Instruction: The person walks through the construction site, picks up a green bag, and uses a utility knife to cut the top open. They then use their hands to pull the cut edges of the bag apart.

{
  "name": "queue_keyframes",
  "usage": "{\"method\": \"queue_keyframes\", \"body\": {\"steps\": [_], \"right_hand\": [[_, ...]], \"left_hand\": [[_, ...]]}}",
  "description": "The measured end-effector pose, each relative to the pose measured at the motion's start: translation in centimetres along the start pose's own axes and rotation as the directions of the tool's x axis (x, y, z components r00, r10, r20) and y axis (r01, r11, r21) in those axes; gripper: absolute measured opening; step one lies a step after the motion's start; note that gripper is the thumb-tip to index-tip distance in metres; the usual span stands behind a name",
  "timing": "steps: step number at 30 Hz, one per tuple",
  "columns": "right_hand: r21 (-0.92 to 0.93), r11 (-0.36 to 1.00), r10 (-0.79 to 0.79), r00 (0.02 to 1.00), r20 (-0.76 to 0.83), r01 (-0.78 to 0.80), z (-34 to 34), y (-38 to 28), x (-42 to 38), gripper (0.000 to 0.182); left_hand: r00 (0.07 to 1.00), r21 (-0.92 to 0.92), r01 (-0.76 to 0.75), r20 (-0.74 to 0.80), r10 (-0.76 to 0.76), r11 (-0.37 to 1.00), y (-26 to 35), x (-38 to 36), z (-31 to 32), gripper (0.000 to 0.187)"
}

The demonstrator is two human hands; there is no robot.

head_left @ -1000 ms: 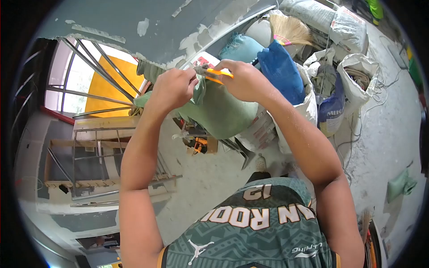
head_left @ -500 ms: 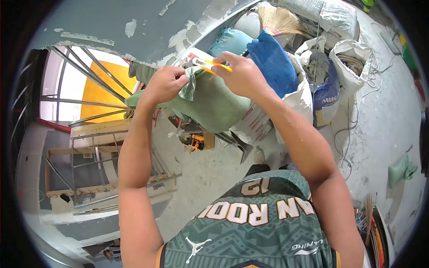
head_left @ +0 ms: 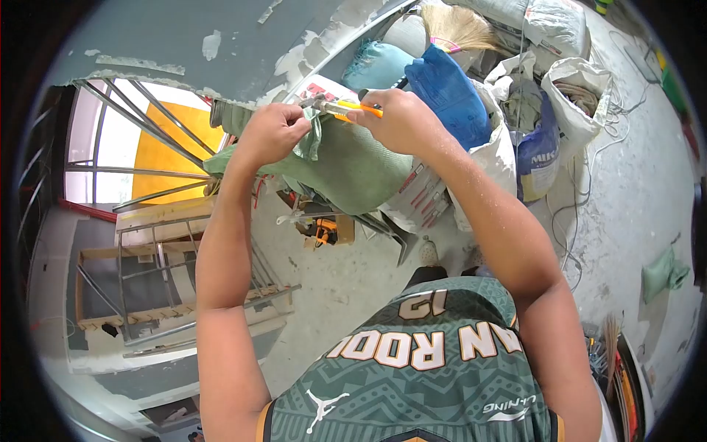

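Observation:
In the head view, my right hand point(head_left: 398, 120) is closed around the orange handles of a pair of pliers point(head_left: 341, 110). Their metal jaws point left, at the gathered neck of a green woven sack point(head_left: 361, 166). Whether the jaws bite on anything is too small to tell. My left hand point(head_left: 274, 135) is a closed fist at that same neck, gripping the bunched cloth just left of the jaws. What lies inside the fist is hidden. The full sack leans over to the right below both hands.
A blue sack point(head_left: 451, 103) and a straw broom point(head_left: 458, 28) stand beyond my right hand. White sacks point(head_left: 582, 96) fill the right back. Metal frames point(head_left: 158, 265) lie at left. Under the green sack, a cardboard box point(head_left: 344, 230) holds an orange tool. Cables trail across the floor.
The pliers' handles have come closer together in my right hand, and the jaws have shifted slightly left toward my left fist. My left hand keeps its hold on the sack's neck.

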State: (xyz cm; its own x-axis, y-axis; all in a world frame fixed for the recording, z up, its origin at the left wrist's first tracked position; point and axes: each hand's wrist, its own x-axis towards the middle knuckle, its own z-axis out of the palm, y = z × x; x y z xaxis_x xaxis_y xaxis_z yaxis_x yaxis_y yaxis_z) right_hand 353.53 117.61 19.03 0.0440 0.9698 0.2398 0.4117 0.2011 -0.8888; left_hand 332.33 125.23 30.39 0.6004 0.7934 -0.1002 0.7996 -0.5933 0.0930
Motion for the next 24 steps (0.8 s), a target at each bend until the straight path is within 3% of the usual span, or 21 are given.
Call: {"method": "queue_keyframes", "body": {"steps": [17, 21, 23, 24], "right_hand": [[-0.023, 0.998, 0.053, 0.992, 0.112, -0.051, 0.8, -0.2, 0.8, 0.039], [-0.045, 0.999, 0.03, 0.988, 0.154, -0.023, 0.8, 0.4, 0.4, 0.038], [-0.173, 0.978, -0.058, 0.947, 0.317, 0.118, 0.3, 1.2, -0.2, 0.038], [-0.172, 0.978, -0.057, 0.948, 0.312, 0.115, -1.0, 0.7, -0.6, 0.038]], "left_hand": [[1.0, -0.114, -0.006, 0.008, 0.007, 0.993, -0.4, 0.3, 0.5, 0.029], [0.997, -0.288, 0.077, 0.035, -0.07, 0.955, -1.2, 0.4, 0.9, 0.03], [0.99, -0.37, 0.134, 0.087, -0.109, 0.919, -1.4, 0.3, 1.2, 0.031], [0.982, -0.457, 0.184, 0.129, -0.14, 0.87, -1.3, 0.1, 1.4, 0.03]]}}
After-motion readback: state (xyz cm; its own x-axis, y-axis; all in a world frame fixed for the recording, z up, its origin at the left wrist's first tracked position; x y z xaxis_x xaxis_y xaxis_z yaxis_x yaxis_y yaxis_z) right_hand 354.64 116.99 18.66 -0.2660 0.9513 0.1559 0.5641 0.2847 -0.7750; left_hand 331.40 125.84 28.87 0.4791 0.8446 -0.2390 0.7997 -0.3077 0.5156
